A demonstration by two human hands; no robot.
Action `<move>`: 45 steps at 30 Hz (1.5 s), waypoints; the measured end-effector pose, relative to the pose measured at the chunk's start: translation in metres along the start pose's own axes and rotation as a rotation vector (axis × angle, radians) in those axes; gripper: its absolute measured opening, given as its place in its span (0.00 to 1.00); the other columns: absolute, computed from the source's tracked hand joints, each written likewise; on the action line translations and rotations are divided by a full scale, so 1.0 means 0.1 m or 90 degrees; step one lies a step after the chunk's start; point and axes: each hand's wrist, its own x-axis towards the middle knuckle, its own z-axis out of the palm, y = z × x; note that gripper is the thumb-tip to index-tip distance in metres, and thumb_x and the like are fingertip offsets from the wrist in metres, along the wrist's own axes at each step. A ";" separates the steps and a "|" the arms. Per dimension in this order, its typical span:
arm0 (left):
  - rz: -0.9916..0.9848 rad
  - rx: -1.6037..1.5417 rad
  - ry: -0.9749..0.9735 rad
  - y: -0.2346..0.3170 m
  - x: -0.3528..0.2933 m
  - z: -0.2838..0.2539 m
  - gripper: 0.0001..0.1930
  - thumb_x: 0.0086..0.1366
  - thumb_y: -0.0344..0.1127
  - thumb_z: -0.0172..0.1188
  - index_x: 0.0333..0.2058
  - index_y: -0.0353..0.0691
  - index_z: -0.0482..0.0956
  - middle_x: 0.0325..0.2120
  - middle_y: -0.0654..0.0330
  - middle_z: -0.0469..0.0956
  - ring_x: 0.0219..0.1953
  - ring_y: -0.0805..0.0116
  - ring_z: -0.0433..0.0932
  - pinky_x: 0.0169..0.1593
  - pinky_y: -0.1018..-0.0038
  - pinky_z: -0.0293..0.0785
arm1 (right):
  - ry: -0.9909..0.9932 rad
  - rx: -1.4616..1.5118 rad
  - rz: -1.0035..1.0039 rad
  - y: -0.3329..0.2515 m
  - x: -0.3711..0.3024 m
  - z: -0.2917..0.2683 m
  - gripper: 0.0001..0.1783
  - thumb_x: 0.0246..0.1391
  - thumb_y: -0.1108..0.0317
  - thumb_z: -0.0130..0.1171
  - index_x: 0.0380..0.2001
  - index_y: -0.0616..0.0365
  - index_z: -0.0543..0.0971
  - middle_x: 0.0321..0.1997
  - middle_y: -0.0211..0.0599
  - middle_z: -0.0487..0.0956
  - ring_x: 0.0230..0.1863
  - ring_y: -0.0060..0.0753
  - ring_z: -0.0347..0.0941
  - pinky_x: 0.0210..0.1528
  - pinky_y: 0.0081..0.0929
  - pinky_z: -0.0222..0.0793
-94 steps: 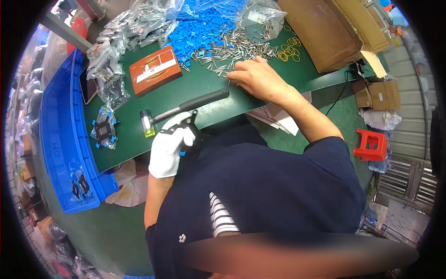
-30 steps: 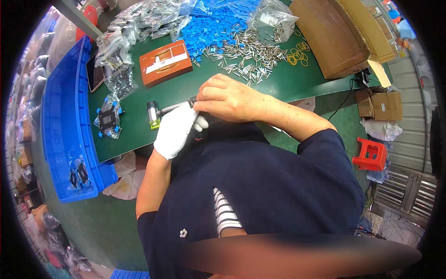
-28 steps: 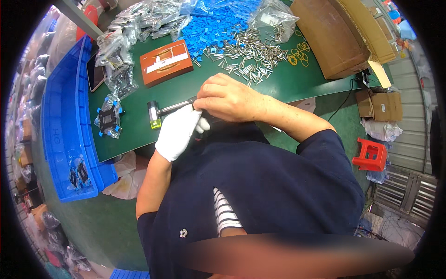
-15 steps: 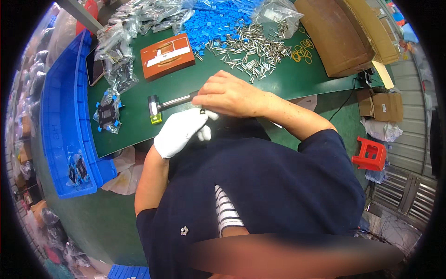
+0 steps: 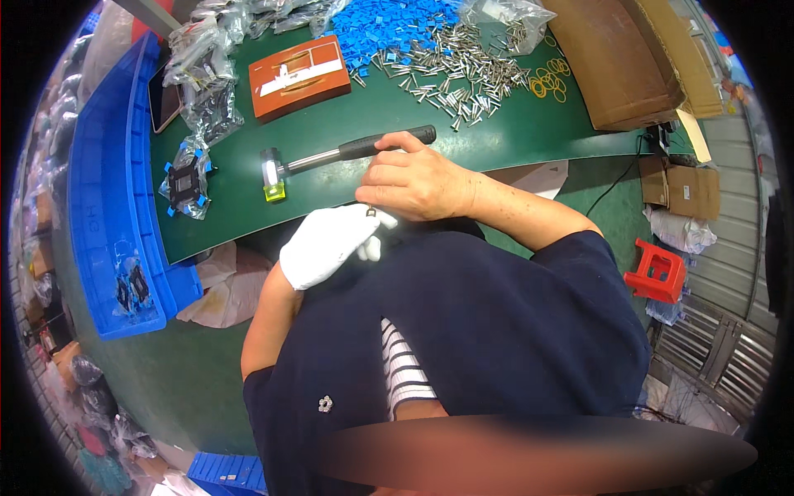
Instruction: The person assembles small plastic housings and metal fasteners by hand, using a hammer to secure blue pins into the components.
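My left hand (image 5: 324,248) wears a white glove and is closed at the table's near edge. A small dark piece with a light centre (image 5: 370,212) shows at its fingertips; its kind is too small to make out. My bare right hand (image 5: 420,182) is closed too, fingers bent and meeting the gloved fingertips. Whatever it grips is hidden. Just beyond both hands lies a mallet (image 5: 343,153) with a black grip, a metal shaft and a yellow-green face.
On the green table (image 5: 273,231) are a reddish-brown box (image 5: 285,97), blue clips (image 5: 389,29), metal screws (image 5: 463,87), yellow rubber bands (image 5: 547,83) and a bagged black part (image 5: 188,178). A blue crate (image 5: 107,207) stands left, a cardboard box (image 5: 616,74) right, a red stool (image 5: 657,271) on the floor.
Both hands have drawn back from the mallet, toward my body, still together. More of the mallet's black grip shows beyond my right hand. The whole view has shifted slightly.
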 end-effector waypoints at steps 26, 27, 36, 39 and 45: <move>0.189 0.369 0.056 -0.10 0.04 0.11 0.15 0.75 0.37 0.50 0.40 0.39 0.85 0.21 0.63 0.80 0.22 0.70 0.79 0.31 0.75 0.74 | -0.044 -0.201 0.350 1.12 -0.11 -0.56 0.10 0.66 0.60 0.58 0.44 0.48 0.84 0.37 0.30 0.80 0.44 0.38 0.78 0.52 0.38 0.64; 0.168 0.366 0.041 -0.10 0.05 0.11 0.15 0.75 0.37 0.49 0.40 0.39 0.86 0.21 0.63 0.80 0.22 0.71 0.79 0.30 0.75 0.74 | -0.045 -0.202 0.349 1.20 -0.07 -0.54 0.10 0.66 0.60 0.58 0.44 0.48 0.84 0.37 0.30 0.80 0.44 0.38 0.78 0.52 0.38 0.64; 0.068 0.295 0.031 -0.04 0.01 0.07 0.17 0.77 0.40 0.46 0.40 0.44 0.86 0.24 0.61 0.81 0.28 0.62 0.81 0.37 0.68 0.77 | -0.233 -0.266 0.356 1.53 0.20 -0.37 0.12 0.65 0.55 0.57 0.40 0.46 0.85 0.40 0.32 0.80 0.47 0.39 0.79 0.50 0.50 0.63; 0.061 0.272 0.023 -0.05 0.01 0.08 0.18 0.77 0.41 0.45 0.41 0.44 0.86 0.23 0.61 0.80 0.28 0.62 0.81 0.37 0.68 0.77 | -0.268 -0.275 0.352 1.55 0.21 -0.35 0.12 0.65 0.54 0.58 0.39 0.47 0.84 0.40 0.32 0.81 0.48 0.40 0.79 0.51 0.52 0.63; 0.061 0.259 0.003 -0.09 0.05 0.09 0.17 0.77 0.41 0.46 0.41 0.44 0.86 0.24 0.60 0.80 0.28 0.62 0.80 0.37 0.67 0.77 | -0.326 -0.220 0.374 1.65 0.25 -0.40 0.15 0.64 0.50 0.59 0.39 0.48 0.83 0.42 0.34 0.83 0.47 0.43 0.81 0.51 0.54 0.64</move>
